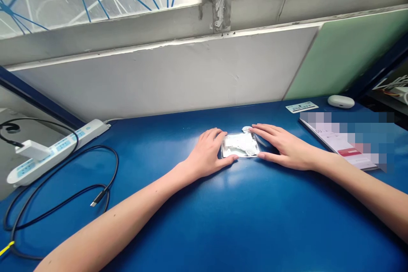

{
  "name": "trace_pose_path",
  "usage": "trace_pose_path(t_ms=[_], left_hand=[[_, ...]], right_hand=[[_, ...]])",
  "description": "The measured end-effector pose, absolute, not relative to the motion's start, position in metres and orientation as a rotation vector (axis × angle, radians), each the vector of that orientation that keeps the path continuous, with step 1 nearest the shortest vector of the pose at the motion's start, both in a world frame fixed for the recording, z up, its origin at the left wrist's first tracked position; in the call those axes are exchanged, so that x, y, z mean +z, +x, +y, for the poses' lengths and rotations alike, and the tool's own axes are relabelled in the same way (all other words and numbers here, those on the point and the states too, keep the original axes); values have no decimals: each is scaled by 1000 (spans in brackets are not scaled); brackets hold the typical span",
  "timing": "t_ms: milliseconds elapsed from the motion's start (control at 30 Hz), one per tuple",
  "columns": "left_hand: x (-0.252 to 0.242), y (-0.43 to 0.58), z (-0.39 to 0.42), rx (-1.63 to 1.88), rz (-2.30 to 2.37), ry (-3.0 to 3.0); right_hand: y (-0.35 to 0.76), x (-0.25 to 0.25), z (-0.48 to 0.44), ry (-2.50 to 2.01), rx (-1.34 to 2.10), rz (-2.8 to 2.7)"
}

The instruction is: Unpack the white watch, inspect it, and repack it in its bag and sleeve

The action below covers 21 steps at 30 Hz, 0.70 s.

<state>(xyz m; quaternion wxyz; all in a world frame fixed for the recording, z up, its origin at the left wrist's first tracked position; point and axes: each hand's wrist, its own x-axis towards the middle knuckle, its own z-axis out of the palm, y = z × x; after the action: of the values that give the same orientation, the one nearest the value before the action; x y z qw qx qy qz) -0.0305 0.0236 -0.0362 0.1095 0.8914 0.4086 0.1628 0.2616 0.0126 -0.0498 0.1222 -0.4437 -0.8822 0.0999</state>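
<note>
Both outstretched, palms down on table (191, 221): left hand (208, 153) flat, fingers together, against pouch (240, 145) left edge; right hand (283, 148) fingers spread, touching right edge.

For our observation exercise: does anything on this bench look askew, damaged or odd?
The power strip lies askew at the table's left edge; a black cable loops loose, plug free. Paint flakes off the window post.

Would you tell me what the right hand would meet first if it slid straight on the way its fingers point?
The shiny plastic pouch: the right hand points leftward, and its fingertips seem to rest at the pouch's edge. Past the pouch lie the fingers of the left hand.
</note>
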Motion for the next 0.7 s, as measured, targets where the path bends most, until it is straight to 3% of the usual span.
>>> trace_pose_path(t_ms=[367, 700], left_hand=[[-33, -48, 43, 505, 915, 2650], [-32, -44, 38, 499, 952, 2668]], right_hand=[[263, -46, 13, -1330, 335, -2597], [263, -48, 11, -1296, 284, -2587]])
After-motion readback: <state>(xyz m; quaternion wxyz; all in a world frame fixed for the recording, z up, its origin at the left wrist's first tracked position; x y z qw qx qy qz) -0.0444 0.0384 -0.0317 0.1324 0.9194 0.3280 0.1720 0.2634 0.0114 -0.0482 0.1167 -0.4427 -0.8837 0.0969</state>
